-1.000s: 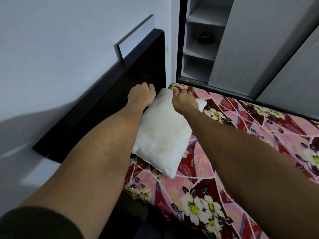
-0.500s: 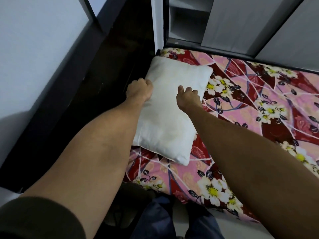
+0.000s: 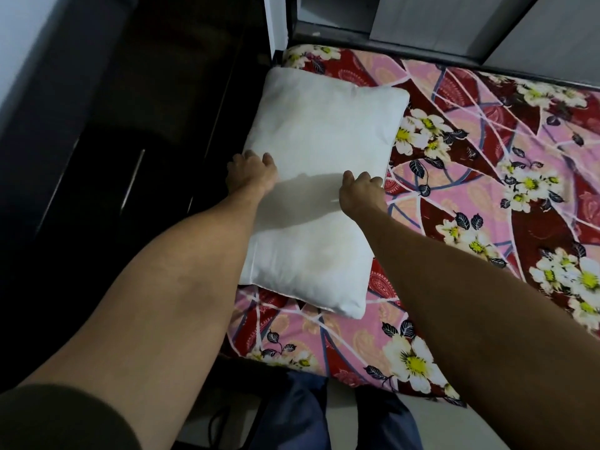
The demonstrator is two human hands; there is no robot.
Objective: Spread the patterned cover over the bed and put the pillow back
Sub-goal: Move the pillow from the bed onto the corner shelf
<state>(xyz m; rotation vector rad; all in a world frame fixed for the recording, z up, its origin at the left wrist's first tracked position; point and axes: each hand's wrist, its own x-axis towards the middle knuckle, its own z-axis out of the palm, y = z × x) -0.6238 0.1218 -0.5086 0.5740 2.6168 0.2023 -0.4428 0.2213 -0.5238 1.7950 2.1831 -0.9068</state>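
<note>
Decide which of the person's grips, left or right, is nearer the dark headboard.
Left. The left grip holds the pillow at its edge right beside the dark headboard. The right grip holds the opposite edge, the pillow's width farther away.

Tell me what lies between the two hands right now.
In the head view, only the white pillow spans the gap from left hand to right hand, its middle in shadow; nothing else there.

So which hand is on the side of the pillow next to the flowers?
The right hand: it holds the edge of the white pillow nearest the flowery cover. The left hand holds the opposite edge, beside the dark headboard.
</note>
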